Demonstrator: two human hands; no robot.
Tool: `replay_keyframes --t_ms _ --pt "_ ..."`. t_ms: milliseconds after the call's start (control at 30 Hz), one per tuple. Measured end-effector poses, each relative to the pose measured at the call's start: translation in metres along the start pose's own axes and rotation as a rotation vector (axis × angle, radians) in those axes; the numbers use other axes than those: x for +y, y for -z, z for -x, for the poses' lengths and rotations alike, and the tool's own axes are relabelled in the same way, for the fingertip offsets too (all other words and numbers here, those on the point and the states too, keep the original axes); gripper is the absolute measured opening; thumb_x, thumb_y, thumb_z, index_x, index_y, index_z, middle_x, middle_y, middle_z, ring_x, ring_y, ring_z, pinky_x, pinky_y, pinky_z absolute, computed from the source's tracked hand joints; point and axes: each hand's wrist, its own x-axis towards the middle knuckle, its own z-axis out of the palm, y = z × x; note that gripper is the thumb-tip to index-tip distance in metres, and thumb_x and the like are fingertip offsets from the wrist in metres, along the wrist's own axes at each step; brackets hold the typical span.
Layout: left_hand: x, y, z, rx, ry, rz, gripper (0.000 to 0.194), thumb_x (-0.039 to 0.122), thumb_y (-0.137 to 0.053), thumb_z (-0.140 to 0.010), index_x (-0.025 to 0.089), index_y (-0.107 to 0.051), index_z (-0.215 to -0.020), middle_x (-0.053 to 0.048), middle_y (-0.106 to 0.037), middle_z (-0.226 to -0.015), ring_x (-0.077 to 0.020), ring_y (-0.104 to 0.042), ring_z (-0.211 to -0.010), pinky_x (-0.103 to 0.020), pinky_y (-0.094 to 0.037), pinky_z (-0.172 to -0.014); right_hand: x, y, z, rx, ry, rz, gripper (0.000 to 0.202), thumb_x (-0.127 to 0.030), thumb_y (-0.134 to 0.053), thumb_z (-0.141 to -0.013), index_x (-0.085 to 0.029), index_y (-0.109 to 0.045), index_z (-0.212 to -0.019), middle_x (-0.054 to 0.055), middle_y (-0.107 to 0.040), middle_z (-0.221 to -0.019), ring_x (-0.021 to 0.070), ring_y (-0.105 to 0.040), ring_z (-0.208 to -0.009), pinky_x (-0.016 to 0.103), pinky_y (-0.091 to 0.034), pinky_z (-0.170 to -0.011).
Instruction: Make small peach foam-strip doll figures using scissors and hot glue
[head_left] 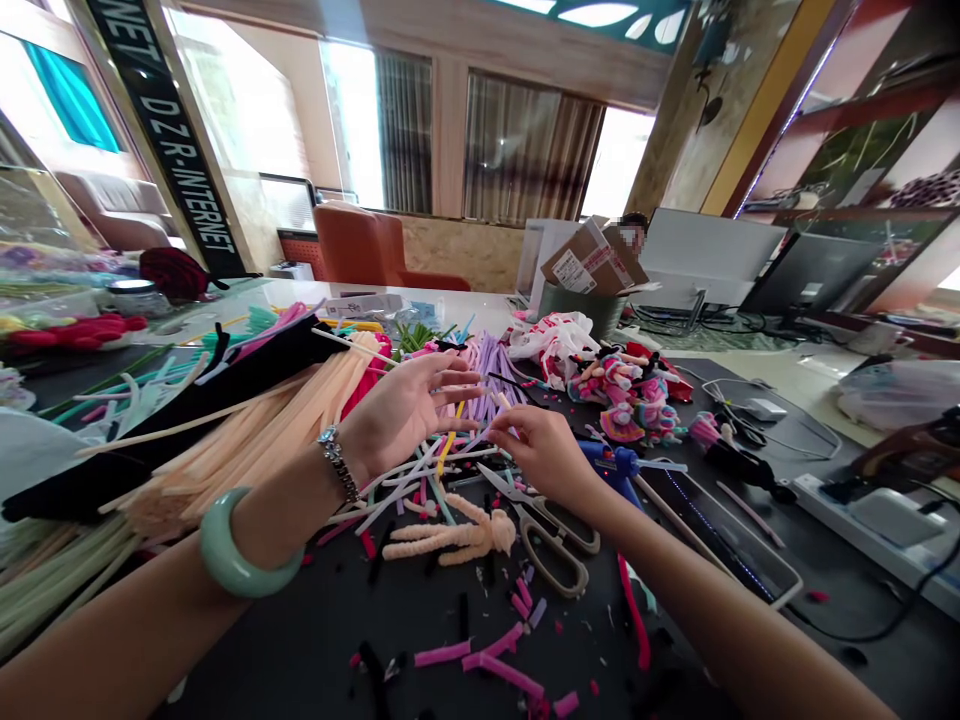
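My left hand (pixel 409 412) is raised over the pile with its palm turned up and fingers spread, holding nothing. Beside it, my right hand (pixel 544 448) is closed in a pinch; whatever lies between its fingertips is too small to make out. Below both hands lies a peach pipe-cleaner figure (pixel 457 535) with a rounded head and long limbs. Scissors (pixel 551 540) with beige handles rest partly spread next to its head. A bundle of peach pipe cleaners (pixel 255 440) lies left of my left hand, and lilac pipe cleaners (pixel 491 365) lie behind the hands.
A blue glue gun (pixel 611 462) lies right of my right wrist. Finished pipe-cleaner dolls (pixel 630 395) are heaped behind it. A power strip (pixel 862 530) and cables occupy the right side. Pink offcuts (pixel 502 665) litter the dark tabletop. A cardboard box (pixel 592 262) and monitors (pixel 712 255) stand farther back.
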Motion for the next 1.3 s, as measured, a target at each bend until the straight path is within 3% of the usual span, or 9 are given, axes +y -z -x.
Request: replay_keyframes --t_ms 167,300,400,533,667,767,867,1000,1300 --pt "0.016 0.008 -0.002 0.144 -0.171 -0.088 0.014 0.026 -0.052 -0.087 0.013 -0.058 -0.085 -0.010 -0.059 -0.094 -0.0251 -0.057 -0.092 -0.045 -0.049 -0.074 0.006 0.008 0.000 0.045 -0.112 0.158 0.014 -0.022 -0.055 -0.087 -0.017 -0.065 -0.078 0.003 -0.067 -0.081 0.0162 -0.060 -0.073 0.025 -0.037 -0.063" --pt "0.032 0.022 -0.008 0.368 -0.444 -0.151 0.004 0.017 -0.052 -0.083 0.014 -0.055 -0.081 -0.007 -0.058 -0.091 -0.0189 -0.056 -0.087 -0.033 -0.044 -0.069 0.007 0.016 0.001 0.083 -0.201 0.317 0.018 -0.025 -0.050 -0.090 -0.015 -0.064 -0.085 0.009 -0.066 -0.087 0.0216 -0.062 -0.075 0.028 -0.035 -0.059" --pt "0.042 0.032 -0.012 0.552 -0.580 -0.170 0.002 0.015 -0.053 -0.080 0.015 -0.051 -0.079 -0.004 -0.055 -0.088 -0.0159 -0.053 -0.082 -0.032 -0.041 -0.069 0.006 0.019 0.002 0.080 -0.226 0.405 0.024 -0.029 -0.048 -0.091 -0.014 -0.065 -0.087 0.012 -0.066 -0.090 0.0243 -0.064 -0.071 0.029 -0.034 -0.055" --pt "0.050 0.041 -0.015 0.710 -0.654 -0.186 0.012 0.014 -0.057 -0.074 0.016 -0.049 -0.083 -0.001 -0.052 -0.085 -0.0150 -0.049 -0.080 -0.033 -0.040 -0.070 0.008 0.023 0.001 0.026 -0.169 0.417 0.024 -0.035 -0.051 -0.090 -0.020 -0.068 -0.094 0.008 -0.068 -0.099 0.0236 -0.066 -0.074 0.029 -0.037 -0.054" --pt "0.052 0.047 -0.017 0.795 -0.715 -0.203 0.026 0.011 -0.059 -0.068 0.019 -0.048 -0.090 0.001 -0.052 -0.082 -0.0140 -0.049 -0.079 -0.033 -0.039 -0.072 0.011 0.027 0.001 0.028 -0.126 0.377 0.030 -0.026 -0.054 -0.088 -0.027 -0.061 -0.117 0.004 -0.066 -0.113 0.0216 -0.066 -0.085 0.028 -0.043 -0.062" --pt "0.052 0.049 -0.018 0.774 -0.698 -0.202 0.024 0.011 -0.059 -0.068 0.019 -0.049 -0.088 0.002 -0.052 -0.081 -0.0141 -0.051 -0.078 -0.035 -0.040 -0.072 0.013 0.031 0.000 0.066 -0.131 0.342 0.029 -0.026 -0.051 -0.090 -0.025 -0.061 -0.117 0.004 -0.071 -0.102 0.0224 -0.066 -0.087 0.030 -0.045 -0.069" --pt "0.050 0.047 -0.017 0.696 -0.618 -0.188 0.015 0.013 -0.058 -0.069 0.017 -0.050 -0.081 0.001 -0.052 -0.080 -0.0150 -0.053 -0.078 -0.035 -0.041 -0.069 0.013 0.035 -0.002 0.083 -0.106 0.296 0.036 -0.020 -0.056 -0.086 -0.028 -0.058 -0.120 0.001 -0.070 -0.106 0.0199 -0.066 -0.090 0.028 -0.045 -0.072" --pt "0.043 0.038 -0.015 0.558 -0.507 -0.192 0.010 0.016 -0.060 -0.069 0.016 -0.051 -0.075 -0.001 -0.053 -0.079 -0.0149 -0.053 -0.077 -0.031 -0.041 -0.065 0.014 0.037 -0.003 0.089 -0.112 0.259 0.025 -0.024 -0.057 -0.085 -0.025 -0.064 -0.109 0.000 -0.072 -0.081 0.0189 -0.067 -0.073 0.027 -0.044 -0.067" --pt "0.024 0.026 -0.011 0.293 -0.319 -0.308 0.019 0.025 -0.066 -0.068 0.018 -0.056 -0.082 -0.002 -0.057 -0.082 -0.0179 -0.054 -0.083 -0.028 -0.042 -0.064 0.012 0.033 -0.002 0.075 -0.120 0.176 0.025 -0.018 -0.059 -0.079 -0.024 -0.068 -0.102 0.003 -0.072 -0.077 0.0212 -0.065 -0.072 0.028 -0.040 -0.065"
